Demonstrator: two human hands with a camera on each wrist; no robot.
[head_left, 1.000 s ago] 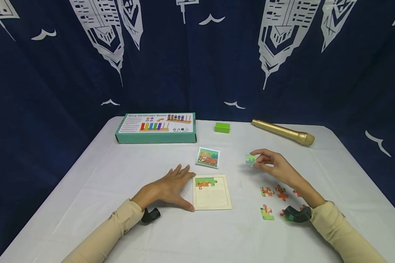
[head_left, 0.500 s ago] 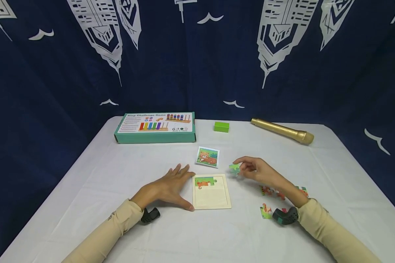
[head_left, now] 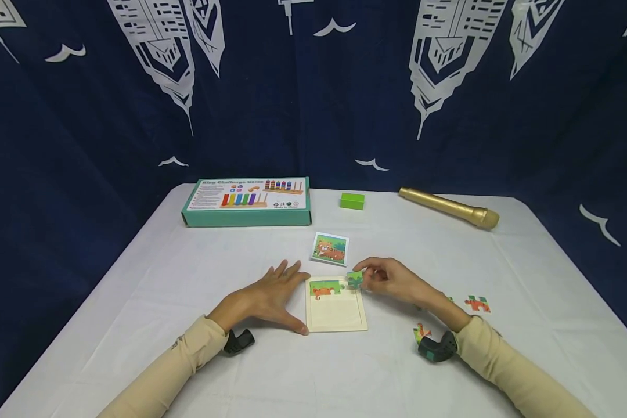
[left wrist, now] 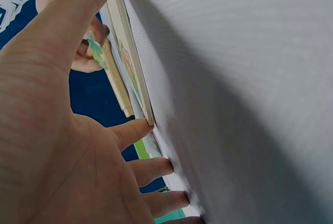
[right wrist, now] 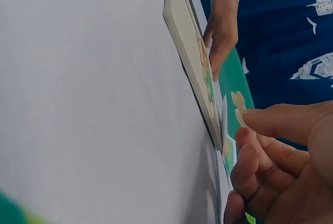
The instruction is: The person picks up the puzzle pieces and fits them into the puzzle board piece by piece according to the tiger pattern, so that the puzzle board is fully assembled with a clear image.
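Between thumb and fingers, my right hand (head_left: 392, 281) pinches a green jigsaw piece (head_left: 354, 279) above the upper right corner of a pale wooden puzzle board (head_left: 337, 316). Joined pieces with green and an orange tail (head_left: 325, 289) lie along the board's top left. My left hand (head_left: 277, 299) spreads its fingers on the table; its thumb and index fingertip touch the board's left edge. In the right wrist view, the pinched piece (right wrist: 239, 102) is seen nearly edge-on, apart from the board (right wrist: 190, 52).
A tiger picture card (head_left: 330, 249) lies just behind the board. Loose pieces, such as an orange one (head_left: 477, 303) and another (head_left: 421, 332), lie at right, partly hidden by the right arm. Farther back are a game box (head_left: 248, 217), a green block (head_left: 352, 201) and a gold microphone (head_left: 446, 208).
My right hand has carried the green jigsaw piece leftward and nearer, from the right side of the table to over the board's upper right corner. The left hand has stayed in place.
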